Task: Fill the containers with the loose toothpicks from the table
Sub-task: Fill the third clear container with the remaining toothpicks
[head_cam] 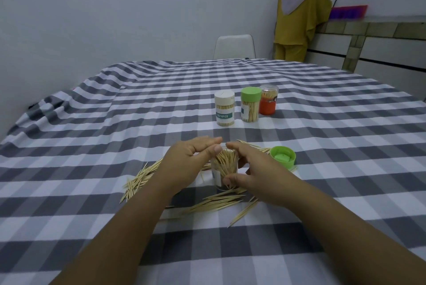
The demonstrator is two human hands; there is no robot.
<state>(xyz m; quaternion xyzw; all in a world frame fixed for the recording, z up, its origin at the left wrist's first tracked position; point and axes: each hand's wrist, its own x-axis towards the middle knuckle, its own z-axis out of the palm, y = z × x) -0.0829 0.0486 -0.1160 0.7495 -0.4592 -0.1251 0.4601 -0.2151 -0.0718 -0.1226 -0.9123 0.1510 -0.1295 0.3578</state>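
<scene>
A clear open container (pixel 227 169) packed with upright toothpicks stands on the checked tablecloth (pixel 115 146) in front of me. My right hand (pixel 255 169) grips it, thumb on its front and fingers behind it. My left hand (pixel 186 160) arches over its left side, with the thumb tip at the toothpick tips and nothing visible between thumb and fingers. Loose toothpicks lie to the left (pixel 138 181), in front (pixel 219 201) and behind my right hand (pixel 255 146). Its green lid (pixel 283 157) lies upside down to the right.
Three closed, filled containers stand further back: a white-lidded one (pixel 224 108), a green-lidded one (pixel 250 104) and an orange one (pixel 268 99). A white chair (pixel 235 46) is at the far edge. A person in yellow (pixel 299 20) stands by a counter (pixel 380 38).
</scene>
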